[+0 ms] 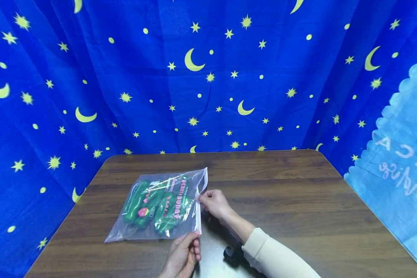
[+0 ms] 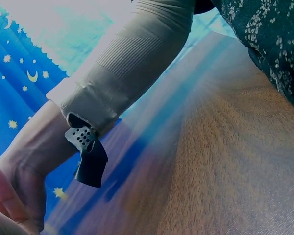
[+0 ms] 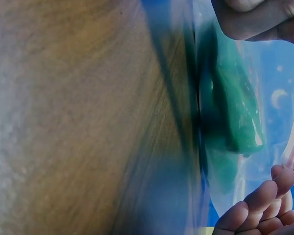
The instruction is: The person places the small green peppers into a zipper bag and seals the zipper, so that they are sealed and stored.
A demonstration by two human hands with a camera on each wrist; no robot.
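A clear zip bag (image 1: 142, 231) with pink print and a strawberry picture lies on the table, its white zip edge facing right. Inside are several glossy green rounded things (image 1: 133, 204), of a kind I cannot make out through the print. My left hand (image 1: 182, 253) pinches the near corner of the zip edge between thumb and fingers. Farther along that edge, my right hand (image 1: 216, 202) pinches the zip strip. In the right wrist view, the left fingers (image 3: 262, 200) hold the strip's end beside the green contents (image 3: 235, 103).
The brown wood-grain table (image 1: 281, 185) reaches back to a blue curtain (image 1: 222, 88) with yellow moons and stars. A light blue cloth (image 1: 403, 162) hangs at the right. A black wrist-worn device (image 1: 231, 255) sits below the right forearm.
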